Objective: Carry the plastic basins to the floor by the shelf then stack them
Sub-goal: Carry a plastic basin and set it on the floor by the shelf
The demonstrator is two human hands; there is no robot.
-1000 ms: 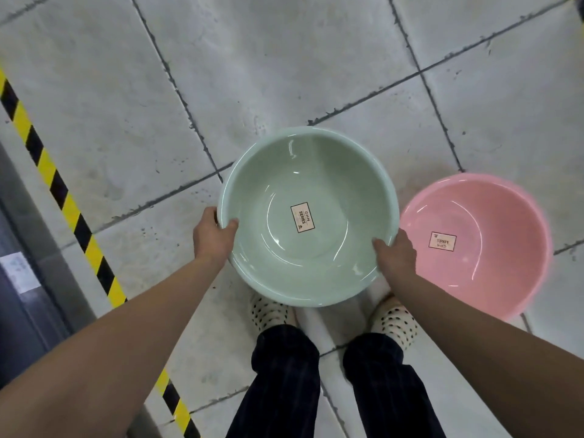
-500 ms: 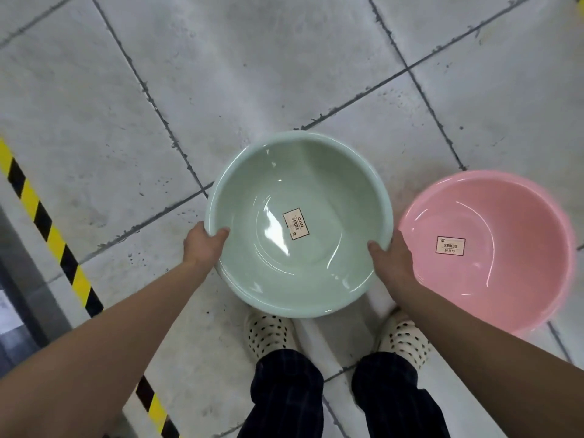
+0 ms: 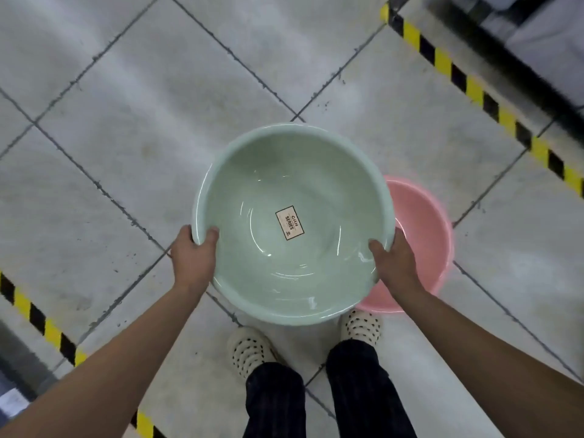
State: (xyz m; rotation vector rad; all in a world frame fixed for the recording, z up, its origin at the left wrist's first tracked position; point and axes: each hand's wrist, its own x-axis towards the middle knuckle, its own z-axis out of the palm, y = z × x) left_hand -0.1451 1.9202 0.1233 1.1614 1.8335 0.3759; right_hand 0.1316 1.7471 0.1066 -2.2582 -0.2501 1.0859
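Observation:
A pale green plastic basin [image 3: 294,184] with a small label inside is held up in front of me. My left hand [image 3: 194,257] grips its left rim, thumb inside. My right hand [image 3: 395,260] grips its right rim the same way. A pink basin [image 3: 423,229] stands on the floor just behind and to the right; the green basin covers its left part.
The floor is grey tile [image 3: 126,105] with dark joints. Yellow-black hazard tape [image 3: 474,86] runs across the upper right beside a dark shelf base [image 3: 521,74]. Another tape strip [image 3: 44,324] crosses the lower left. My two feet in dotted white shoes [image 3: 249,349] stand below the basin.
The green basin has risen and swung right, so it now overlaps the pink basin. The view has turned, bringing tape and a shelf base into the upper right.

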